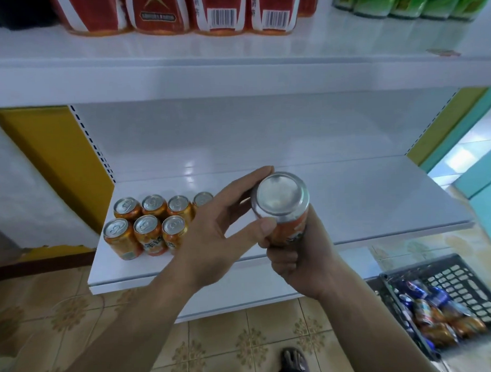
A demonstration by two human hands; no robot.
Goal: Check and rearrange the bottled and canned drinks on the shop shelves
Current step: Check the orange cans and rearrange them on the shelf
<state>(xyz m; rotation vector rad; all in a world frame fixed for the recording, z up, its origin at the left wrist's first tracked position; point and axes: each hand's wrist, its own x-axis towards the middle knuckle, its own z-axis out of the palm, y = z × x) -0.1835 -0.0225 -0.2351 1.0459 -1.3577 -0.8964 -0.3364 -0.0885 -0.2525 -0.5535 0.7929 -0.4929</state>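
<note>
We hold an orange can (281, 212) in both hands above the shelf (364, 198), its smooth, domed silver base turned towards us. Its side shows white marks on orange, but our fingers cover most of the print and we cannot read it. Seven more cans (147, 227) stand upright at the left end of the same shelf, pull-tabs up and packed close. Four are in the back row, the last partly hidden by our hand, and three are in front. The front ones carry white characters on orange, too blurred for us to read.

On the upper shelf (235, 77) stand red bottles (160, 13) with white bands. Two show barcodes, and one shows a gold pointed emblem over a dark strip of lettering too small to make out. To their right are green bottles (410, 2), their labels illegible.

Our right hand (294, 262) wraps the can's lower body from beneath, fingers curled round it. Our left hand (212, 237) takes the base end. Its thumb presses on the near rim, the forefinger reaches round the far side, and the other fingers lie loosely apart beside the can.

At lower right a dark basket (462, 278) sits on the tiled floor (230, 345). It holds a heap of blue and orange drinks (438, 315) lying on their sides, their labels blurred. A sandalled foot (293, 361) shows at the bottom edge.
</note>
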